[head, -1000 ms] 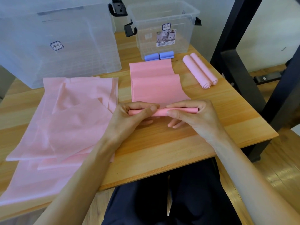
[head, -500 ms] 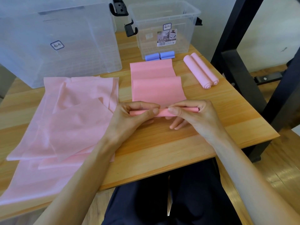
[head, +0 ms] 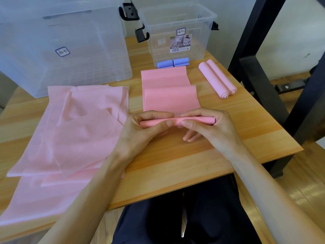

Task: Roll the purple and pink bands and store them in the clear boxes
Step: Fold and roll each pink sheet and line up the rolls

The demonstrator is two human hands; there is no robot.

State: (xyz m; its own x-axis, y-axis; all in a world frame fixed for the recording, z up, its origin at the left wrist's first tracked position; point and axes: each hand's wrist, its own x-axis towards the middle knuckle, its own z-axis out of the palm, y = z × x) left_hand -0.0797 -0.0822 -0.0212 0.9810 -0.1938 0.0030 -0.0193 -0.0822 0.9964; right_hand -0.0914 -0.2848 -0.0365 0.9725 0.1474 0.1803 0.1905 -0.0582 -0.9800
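The pink band (head: pixel 169 95) lies mid-counter (head: pixel 175 164), its rolled near end running left-right, unrolled length reaching toward the small clear box (head: pixel 177 32). Left hand (head: pixel 140 132) and right hand (head: pixel 209 129) pinch the roll, fingers hiding its middle

Wooden table (head: pixel 175 166) carries pink bands (head: pixel 79 124), clear boxes (head: pixel 177 29).
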